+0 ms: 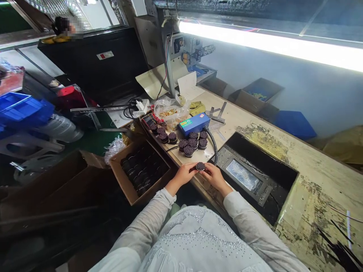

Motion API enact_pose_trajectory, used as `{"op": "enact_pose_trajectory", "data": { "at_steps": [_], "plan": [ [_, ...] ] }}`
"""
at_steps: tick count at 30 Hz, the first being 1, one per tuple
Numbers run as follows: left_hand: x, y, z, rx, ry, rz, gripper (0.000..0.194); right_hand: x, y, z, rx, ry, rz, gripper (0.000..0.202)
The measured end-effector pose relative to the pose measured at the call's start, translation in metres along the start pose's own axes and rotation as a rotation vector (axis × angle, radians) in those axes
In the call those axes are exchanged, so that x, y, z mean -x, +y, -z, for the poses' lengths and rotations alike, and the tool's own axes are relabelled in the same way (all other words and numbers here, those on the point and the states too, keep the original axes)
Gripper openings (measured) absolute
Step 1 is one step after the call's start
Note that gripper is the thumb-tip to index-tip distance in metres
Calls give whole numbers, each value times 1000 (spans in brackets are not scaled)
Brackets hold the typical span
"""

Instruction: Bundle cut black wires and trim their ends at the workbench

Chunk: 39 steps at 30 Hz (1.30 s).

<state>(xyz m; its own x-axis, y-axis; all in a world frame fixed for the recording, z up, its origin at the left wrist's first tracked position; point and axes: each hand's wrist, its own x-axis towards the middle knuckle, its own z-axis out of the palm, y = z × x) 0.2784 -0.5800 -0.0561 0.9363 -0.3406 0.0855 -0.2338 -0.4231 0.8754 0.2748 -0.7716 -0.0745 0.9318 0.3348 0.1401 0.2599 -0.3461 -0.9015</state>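
Note:
My left hand (pixel 184 173) and my right hand (pixel 214 176) meet at the table's front edge, their fingers closed on opposite sides of a small round bundle (pixel 200 166) with a dark, dotted top and a pale rim. It looks like thin black rods packed together, though I cannot make out its exact kind. Just beyond my hands, several similar dark bundles (pixel 193 143) stand in a cluster on the tabletop. More bundles (pixel 163 136) stand further left. Behind the cluster lies a blue box-shaped device (pixel 194 124) with a black ribbed hose (pixel 213 143) running from its right end.
An open cardboard box (pixel 116 172) holding rows of dark round pieces stands left of the table. To my right, a recess (pixel 283 189) in the tabletop holds a panel with a screen (pixel 244 175). Plastic bags (pixel 172 113) and metal squares (pixel 218 115) lie further back.

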Motion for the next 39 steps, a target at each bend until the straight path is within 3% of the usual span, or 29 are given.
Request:
{"op": "enact_pose_trajectory", "data": {
  "at_steps": [4, 9, 13, 20, 27, 34, 39],
  "plan": [
    [-3, -1, 2, 29, -37, 15, 42, -2, 3, 2, -26, 4, -20, 38],
    [-7, -2, 2, -30, -44, -10, 33, -2, 4, 4, 32, -29, 33, 32],
    [-6, 2, 1, 21, -16, 82, 42, 2, 0, 0, 69, 59, -25, 44],
    [-2, 9, -5, 60, 100, 67, 33, 0, -8, -4, 62, 57, 43, 31],
    [-5, 1, 0, 63, 30, 83, 41, -1, 0, -2, 17, 52, -21, 40],
    [-10, -1, 2, -36, -14, 4, 18, -9, 4, 3, 83, -34, 37, 26],
    [-10, -1, 3, 29, -13, 81, 45, -9, 3, 4, 86, -6, 18, 37]
  ]
}}
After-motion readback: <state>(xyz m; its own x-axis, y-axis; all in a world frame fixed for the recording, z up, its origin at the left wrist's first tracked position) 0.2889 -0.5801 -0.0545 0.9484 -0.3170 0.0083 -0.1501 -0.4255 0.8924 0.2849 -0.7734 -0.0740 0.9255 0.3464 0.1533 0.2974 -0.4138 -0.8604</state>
